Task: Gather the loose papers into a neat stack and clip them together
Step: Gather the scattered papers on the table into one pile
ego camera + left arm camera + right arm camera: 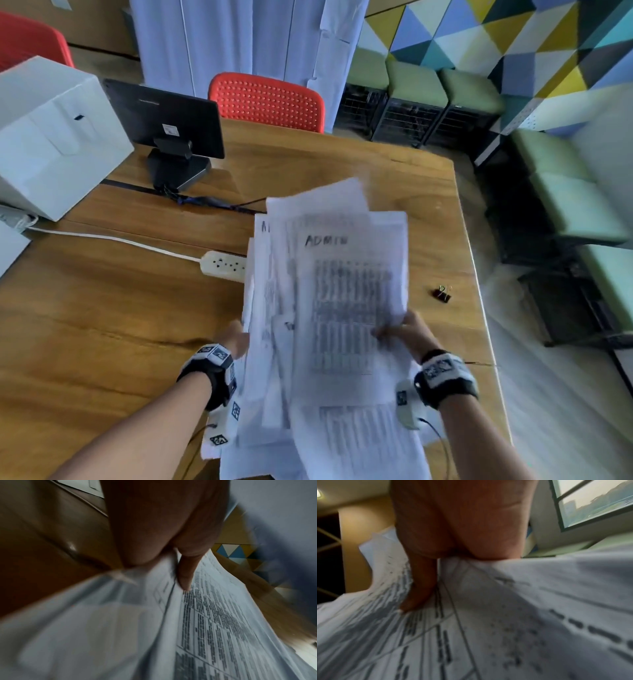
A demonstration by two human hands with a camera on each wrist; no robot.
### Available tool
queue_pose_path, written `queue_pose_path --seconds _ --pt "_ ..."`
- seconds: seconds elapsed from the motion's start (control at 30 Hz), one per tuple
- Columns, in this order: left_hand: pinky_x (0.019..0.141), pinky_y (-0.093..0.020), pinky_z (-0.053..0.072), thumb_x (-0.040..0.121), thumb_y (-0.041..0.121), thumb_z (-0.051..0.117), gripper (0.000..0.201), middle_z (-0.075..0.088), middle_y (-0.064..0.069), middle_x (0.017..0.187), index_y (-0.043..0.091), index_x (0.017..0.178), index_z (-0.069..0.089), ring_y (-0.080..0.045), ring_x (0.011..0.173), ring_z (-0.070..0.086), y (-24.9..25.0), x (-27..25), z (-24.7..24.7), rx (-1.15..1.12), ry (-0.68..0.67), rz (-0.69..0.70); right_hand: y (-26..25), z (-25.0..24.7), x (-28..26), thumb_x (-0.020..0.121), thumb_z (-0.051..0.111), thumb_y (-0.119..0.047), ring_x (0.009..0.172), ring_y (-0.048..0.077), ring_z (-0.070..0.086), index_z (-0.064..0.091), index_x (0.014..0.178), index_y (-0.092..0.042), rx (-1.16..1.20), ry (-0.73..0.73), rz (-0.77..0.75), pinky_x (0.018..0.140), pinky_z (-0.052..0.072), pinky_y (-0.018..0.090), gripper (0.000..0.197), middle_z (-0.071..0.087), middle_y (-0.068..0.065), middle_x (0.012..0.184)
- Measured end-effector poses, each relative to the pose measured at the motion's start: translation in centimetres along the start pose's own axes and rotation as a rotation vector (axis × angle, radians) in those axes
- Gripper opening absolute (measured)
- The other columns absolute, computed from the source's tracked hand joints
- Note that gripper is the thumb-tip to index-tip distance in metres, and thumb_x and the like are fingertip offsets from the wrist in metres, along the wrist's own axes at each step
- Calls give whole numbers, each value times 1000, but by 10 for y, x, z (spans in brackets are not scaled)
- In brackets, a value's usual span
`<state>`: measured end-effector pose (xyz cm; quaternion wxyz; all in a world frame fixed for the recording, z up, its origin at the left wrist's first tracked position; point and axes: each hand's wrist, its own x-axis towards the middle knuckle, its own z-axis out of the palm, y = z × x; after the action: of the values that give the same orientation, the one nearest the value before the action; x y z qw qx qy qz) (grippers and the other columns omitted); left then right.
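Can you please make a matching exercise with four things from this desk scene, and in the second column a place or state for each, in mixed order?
Things:
1. papers
2. binder clip
3. power strip
4. red chair

Places or states:
A. behind the table's far edge
B. lying alone on the table, to the right of the sheets
C. held in both hands, edges uneven
D. on the table, partly hidden behind the sheets' left side

Pairs: 1-C, 2-B, 3-D, 4-A

two red chairs (pixel 267 102), one binder clip (pixel 442 294)
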<state>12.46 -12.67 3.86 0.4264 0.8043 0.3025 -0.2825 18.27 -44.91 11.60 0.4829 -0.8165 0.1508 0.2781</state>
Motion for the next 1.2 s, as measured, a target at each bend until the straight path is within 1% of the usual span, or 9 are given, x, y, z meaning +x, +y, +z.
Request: queue_pose_path --seconds 0.1,0.2,0.33,0.43,0.53,0.7,0.9,1.03,1.2 --pt "81 -41 46 90 21 43 29 62 -20 86 -3 84 59 -33 88 57 -7 17 11 -91 -28 -5 21 42 25 44 91 -38 64 25 66 64 75 3 -99 -31 134 66 58 35 58 69 15 76" --pt "104 -49 31 83 27 42 38 47 -19 120 5 110 58 -43 118 40 -1 12 14 -107 52 -59 16 68 18 69 84 -17 76 25 62 60 82 2 -102 100 207 74 52 36 33 63 13 86" --pt "75 -35 44 55 45 55 45 55 -14 90 6 77 63 -26 82 54 16 14 12 -534 55 -112 18 73 19 76 79 -14 94 28 55 50 117 15 -66 183 288 90 49 39 58 54 8 88" --pt "111 -48 31 62 68 66 93 42 -8 145 15 137 47 -27 135 38 16 39 23 -504 -48 -109 27 76 24 67 84 -35 122 34 41 40 132 4 -272 153 401 106 39 42 88 44 20 127" --pt "107 -45 36 67 51 76 109 26 -19 151 4 146 18 -36 137 34 39 6 16 -201 -12 -174 38 84 20 65 83 -45 140 41 12 20 143 -5 -340 203 472 116 17 47 107 13 27 150" --pt "90 -39 46 70 21 79 83 49 -22 133 -6 132 30 -36 119 53 33 -1 25 19 20 -153 51 99 22 62 88 -23 119 39 51 28 132 3 82 318 508 99 47 45 97 48 23 132" --pt "103 -37 42 70 28 81 91 42 -20 143 -5 138 31 -33 131 44 26 -3 20 -27 -45 -141 77 89 12 44 96 -31 94 33 63 53 115 11 260 198 524 78 52 38 93 66 21 112" --pt "80 -32 47 77 14 72 42 53 -14 109 2 107 45 -32 104 56 22 -19 29 109 -21 -88 70 90 3 63 88 -17 59 15 48 51 77 -2 165 167 363 60 49 27 42 54 5 70" --pt "64 -23 43 75 -1 67 15 60 -9 80 3 75 53 -25 80 59 34 -38 27 -66 27 88 45 66 -20 66 83 -1 52 18 59 58 65 -7 200 210 44 45 47 19 25 62 3 58"
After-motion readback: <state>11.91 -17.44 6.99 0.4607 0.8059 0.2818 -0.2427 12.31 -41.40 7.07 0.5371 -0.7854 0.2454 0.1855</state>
